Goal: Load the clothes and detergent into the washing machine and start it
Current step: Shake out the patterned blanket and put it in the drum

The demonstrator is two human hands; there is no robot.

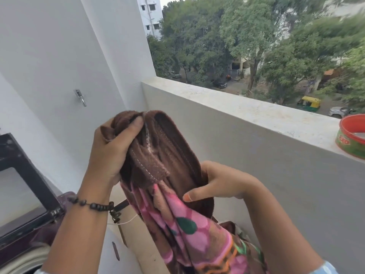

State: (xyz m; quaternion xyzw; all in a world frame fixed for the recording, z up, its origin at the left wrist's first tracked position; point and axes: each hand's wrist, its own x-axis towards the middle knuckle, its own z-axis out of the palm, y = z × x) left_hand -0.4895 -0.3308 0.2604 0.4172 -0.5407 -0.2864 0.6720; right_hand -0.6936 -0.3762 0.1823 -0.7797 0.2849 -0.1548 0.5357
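Observation:
A brown fleece cloth with a pink flowered side (167, 155) hangs bunched at the middle of the view. My left hand (112, 147) grips its top fold, a beaded bracelet on the wrist. My right hand (223, 180) holds the cloth lower down on its right side, thumb pointing left. The cloth's lower end trails down toward a cardboard box (134, 230). At the lower left stands the washing machine with its dark lid (25, 175) raised; the drum opening is mostly hidden by my left arm.
A grey balcony parapet (246, 115) runs from the middle to the right. On its ledge at the right edge sits a red and green tub (351, 135). A white wall with a metal hook (80, 96) is on the left. Trees and a street lie below.

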